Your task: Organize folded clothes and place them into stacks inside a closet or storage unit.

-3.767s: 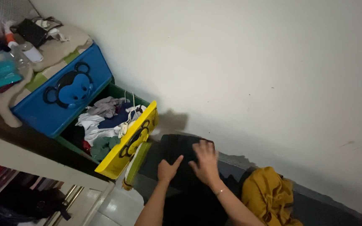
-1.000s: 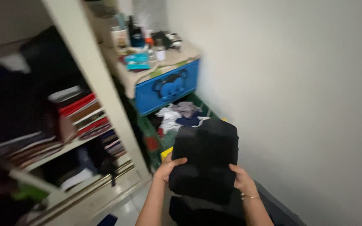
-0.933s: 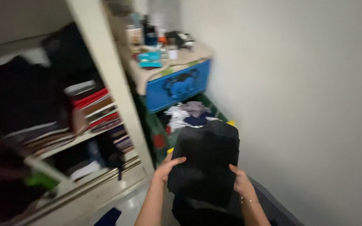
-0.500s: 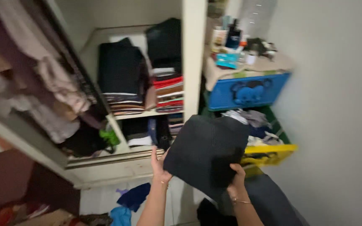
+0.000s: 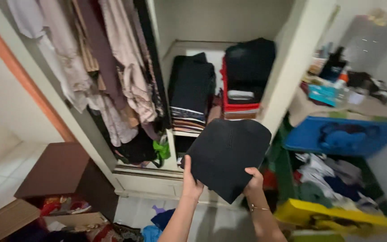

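Open wardrobe (image 5: pixel 211 58) behind | folded black garment (image 5: pixel 227 154) tilted, long axis toward shelves | left hand (image 5: pixel 191 181), right hand (image 5: pixel 253 183) clamped on lower edge

Folded garment (image 5: pixel 226 157) up front between both hands, left hand (image 5: pixel 191 181) at its left edge, right hand (image 5: pixel 254 183) at its lower right, wardrobe (image 5: pixel 287 76) open behind it. Inside, hanging clothes (image 5: pixel 113 67) sit left, two folded stacks (image 5: pixel 220 85) on the shelf (image 5: pixel 185 133) to their right. Right of the wardrobe stands a drawer unit (image 5: pixel 346 134), its lower drawer (image 5: pixel 337 215) pulled out with loose clothes in it; a box (image 5: pixel 54 170) sits on the floor at left.
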